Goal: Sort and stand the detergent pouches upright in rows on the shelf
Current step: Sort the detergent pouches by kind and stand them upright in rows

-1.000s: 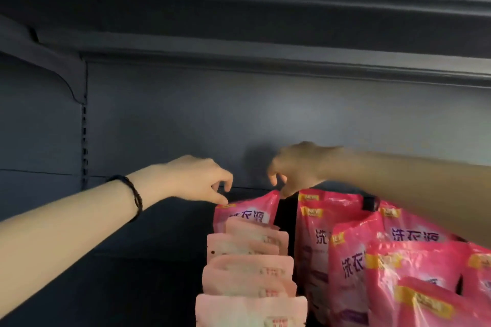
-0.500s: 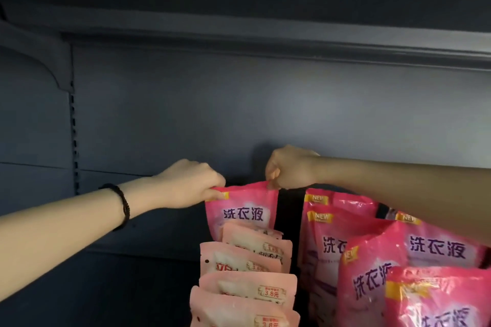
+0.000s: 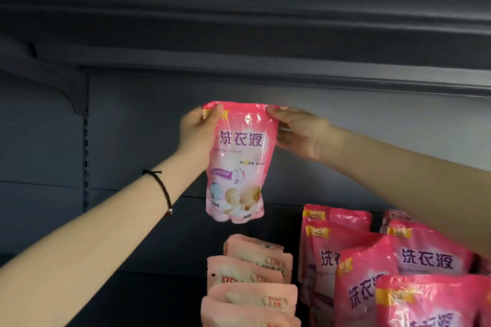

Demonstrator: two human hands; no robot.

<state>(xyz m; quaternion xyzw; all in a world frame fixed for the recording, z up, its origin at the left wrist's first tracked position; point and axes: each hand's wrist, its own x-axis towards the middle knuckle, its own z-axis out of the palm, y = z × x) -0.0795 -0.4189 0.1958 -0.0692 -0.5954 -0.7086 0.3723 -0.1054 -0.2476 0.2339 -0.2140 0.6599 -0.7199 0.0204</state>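
Compared with half a second ago, the glossy pink plastic detergent pouch (image 3: 236,162) with purple letters is now out of the row and up in the air; before, it stood at the back of the left row on the shelf. We hold it upright by its two top corners. Our left hand (image 3: 198,130) pinches the left corner between thumb and fingers, and our right hand (image 3: 300,133) grips the right corner. The pouch hangs free in front of the dark grey metal back panel (image 3: 132,141), under the upper shelf board (image 3: 265,71).

Below it, a row of pale pink flat pouches (image 3: 252,284) with yellow price labels stands one behind the other on the dark shelf (image 3: 159,287). Just right of this row, several deeper pink pouches (image 3: 372,273) marked NEW stand and lean on each other, partly behind our right forearm. A thin black cord bracelet (image 3: 162,188) is around our left wrist.
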